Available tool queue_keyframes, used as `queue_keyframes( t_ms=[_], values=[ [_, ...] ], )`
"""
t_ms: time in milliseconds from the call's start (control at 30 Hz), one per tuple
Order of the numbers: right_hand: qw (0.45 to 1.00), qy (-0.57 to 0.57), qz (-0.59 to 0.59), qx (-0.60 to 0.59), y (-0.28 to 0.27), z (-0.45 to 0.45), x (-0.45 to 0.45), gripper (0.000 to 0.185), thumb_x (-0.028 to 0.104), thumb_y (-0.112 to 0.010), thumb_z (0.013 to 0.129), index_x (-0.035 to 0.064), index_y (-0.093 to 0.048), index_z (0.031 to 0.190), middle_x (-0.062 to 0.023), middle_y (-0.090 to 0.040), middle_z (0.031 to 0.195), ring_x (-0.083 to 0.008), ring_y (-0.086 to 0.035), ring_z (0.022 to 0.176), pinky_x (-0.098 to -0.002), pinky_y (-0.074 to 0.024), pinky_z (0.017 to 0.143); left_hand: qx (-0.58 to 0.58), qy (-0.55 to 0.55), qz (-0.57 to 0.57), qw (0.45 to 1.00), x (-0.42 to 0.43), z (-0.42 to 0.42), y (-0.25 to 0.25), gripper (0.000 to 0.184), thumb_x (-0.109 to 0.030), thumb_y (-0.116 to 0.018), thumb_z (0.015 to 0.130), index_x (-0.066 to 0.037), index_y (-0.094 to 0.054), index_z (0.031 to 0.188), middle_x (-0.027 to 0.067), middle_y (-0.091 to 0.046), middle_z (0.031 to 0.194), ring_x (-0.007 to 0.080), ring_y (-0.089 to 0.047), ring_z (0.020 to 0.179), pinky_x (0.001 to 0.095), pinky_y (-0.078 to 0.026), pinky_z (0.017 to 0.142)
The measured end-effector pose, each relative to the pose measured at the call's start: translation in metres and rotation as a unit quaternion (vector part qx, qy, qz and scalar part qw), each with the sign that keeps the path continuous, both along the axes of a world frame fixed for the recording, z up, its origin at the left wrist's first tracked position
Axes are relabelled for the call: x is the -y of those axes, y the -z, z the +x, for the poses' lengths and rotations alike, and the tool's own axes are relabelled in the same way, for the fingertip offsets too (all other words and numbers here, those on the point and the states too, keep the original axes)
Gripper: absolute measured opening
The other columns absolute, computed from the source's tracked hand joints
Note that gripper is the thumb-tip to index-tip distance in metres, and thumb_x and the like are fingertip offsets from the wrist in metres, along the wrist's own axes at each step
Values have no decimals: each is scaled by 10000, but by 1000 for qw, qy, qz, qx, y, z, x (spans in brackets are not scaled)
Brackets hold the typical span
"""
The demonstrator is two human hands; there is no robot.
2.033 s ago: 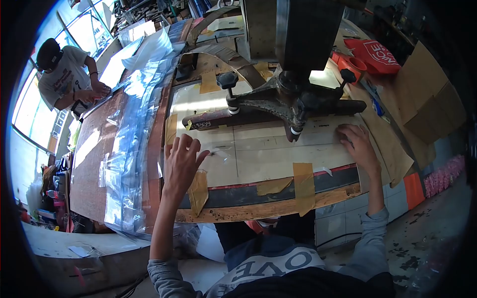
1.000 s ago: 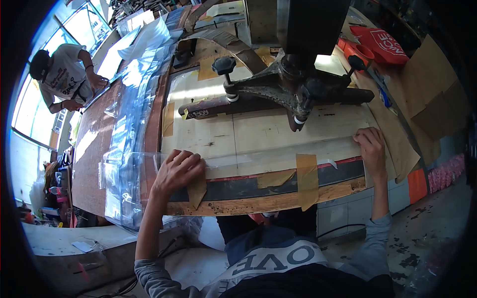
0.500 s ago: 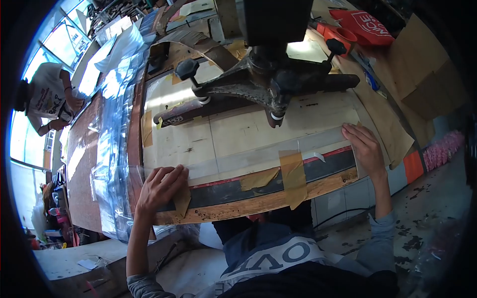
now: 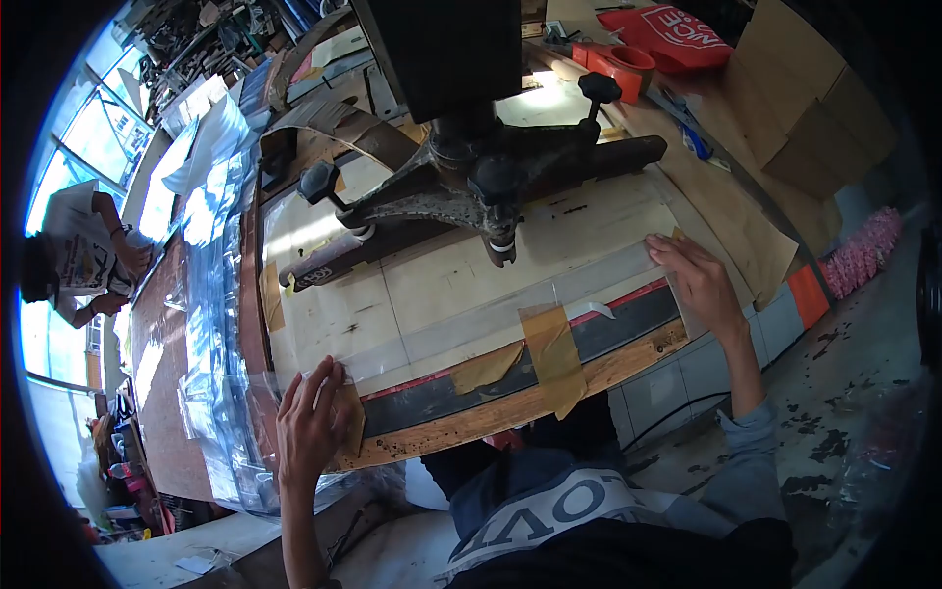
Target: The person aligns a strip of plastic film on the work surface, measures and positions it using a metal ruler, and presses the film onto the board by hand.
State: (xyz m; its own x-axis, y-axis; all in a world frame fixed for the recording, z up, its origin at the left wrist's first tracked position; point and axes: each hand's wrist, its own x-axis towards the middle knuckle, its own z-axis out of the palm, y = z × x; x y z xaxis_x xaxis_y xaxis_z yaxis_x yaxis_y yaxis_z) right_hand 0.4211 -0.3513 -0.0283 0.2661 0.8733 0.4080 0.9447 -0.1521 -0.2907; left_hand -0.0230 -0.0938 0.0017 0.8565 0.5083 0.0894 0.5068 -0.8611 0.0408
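A clear plastic strip point(image 4: 461, 339) lies across the pale board near its front edge. My left hand point(image 4: 312, 417) is at the strip's left end, fingers close together and fingertips on the plastic. At the right end, my right hand point(image 4: 699, 285) grips the strip near the board's corner; its thumb is partly hidden. Below the strip run a thin red line and a dark band point(image 4: 638, 309). Tan tape point(image 4: 554, 361) crosses the band and the wooden edge point(image 4: 422, 442). A small white curled piece point(image 4: 601, 309) sits by the red line.
A dark metal press head point(image 4: 471, 187) with knobs stands over the board. Clear plastic sheeting point(image 4: 216, 324) covers the left side. A person point(image 4: 88, 245) works beyond it. At right are a red bag point(image 4: 667, 37), an orange holder point(image 4: 620, 69) and a cardboard box point(image 4: 814, 108).
My view has shifted, so the board and press sit further left. My left hand has turned more upright, its fingers straighter, at the strip's left end. My right hand stays at the other end.
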Motion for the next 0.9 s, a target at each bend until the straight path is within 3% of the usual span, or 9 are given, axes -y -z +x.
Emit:
queue_keyframes(
  t_ms=[100,233,300,400,500,600,733,833,900],
  values=[
    [1000,-15,-3,-25,-4,0,1,267,-50,-561,834,17,-647,1078,-98,-628,1225,-267,-580,1166,-395,-473,992,9,-47,10,999,9,7,9,610,-175,-713,763,-69,-515,1330,79,-498,1387,238,-562,1181,461,-291,1124],
    [999,20,-3,-36,-3,-10,1,274,-64,-552,825,3,-637,1077,-110,-580,1252,-298,-554,1171,-391,-474,976,-39,-93,24,995,31,24,8,663,-281,-651,820,-206,-415,1434,124,-343,1497,281,-522,1234,566,-158,1141],
    [1000,12,-12,8,-4,-11,2,288,-55,-557,825,6,-625,1098,-109,-566,1244,-303,-543,1163,-401,-463,977,-52,-115,-15,992,41,34,5,710,-334,-646,824,-283,-353,1469,151,-287,1518,348,-366,1355,640,-105,1115],
    [997,54,-50,17,-13,-23,0,391,-37,-558,839,86,-601,1207,-109,-564,1201,-285,-543,1126,-425,-437,980,-55,-143,-20,988,54,47,9,745,-418,-643,822,-288,-323,1482,158,-286,1513,410,-203,1422,685,-80,1092],
    [988,87,-106,73,-21,-45,-8,480,22,-574,859,192,-555,1308,-127,-533,1215,-285,-518,1136,-443,-419,964,-79,-178,-8,981,59,55,8,701,-442,-619,841,-295,-347,1470,152,-265,1527,401,-191,1428,703,-67,1082],
    [978,132,-135,88,-14,-58,-17,474,120,-577,890,256,-535,1342,-152,-491,1243,-309,-505,1138,-452,-408,947,-93,-161,52,981,59,57,8,698,-457,-601,857,-206,-365,1464,155,-243,1538,394,-190,1430,684,-62,1097],
    [971,163,-154,88,-13,-69,-23,421,295,-536,936,241,-520,1353,-178,-454,1296,-342,-484,1171,-493,-373,968,19,-76,-99,992,55,65,13,774,-323,-663,834,24,-319,1434,194,-194,1549,363,-200,1436,552,-207,1140],
    [955,200,-179,129,-9,-80,-27,469,431,-487,944,258,-480,1381,-203,-425,1332,-371,-449,1230,-553,-336,998,12,-88,-90,992,54,72,18,781,-330,-662,837,-38,-297,1464,260,-187,1530,389,-236,1418,548,-287,1104],
    [942,225,-203,146,-5,-85,-31,523,516,-461,928,300,-444,1404,-237,-404,1348,-402,-413,1276,-597,-307,1015,-18,-87,-62,994,61,83,8,828,-431,-666,824,-193,-256,1503,324,-200,1491,459,-273,1380,609,-306,1059]
  ],
)
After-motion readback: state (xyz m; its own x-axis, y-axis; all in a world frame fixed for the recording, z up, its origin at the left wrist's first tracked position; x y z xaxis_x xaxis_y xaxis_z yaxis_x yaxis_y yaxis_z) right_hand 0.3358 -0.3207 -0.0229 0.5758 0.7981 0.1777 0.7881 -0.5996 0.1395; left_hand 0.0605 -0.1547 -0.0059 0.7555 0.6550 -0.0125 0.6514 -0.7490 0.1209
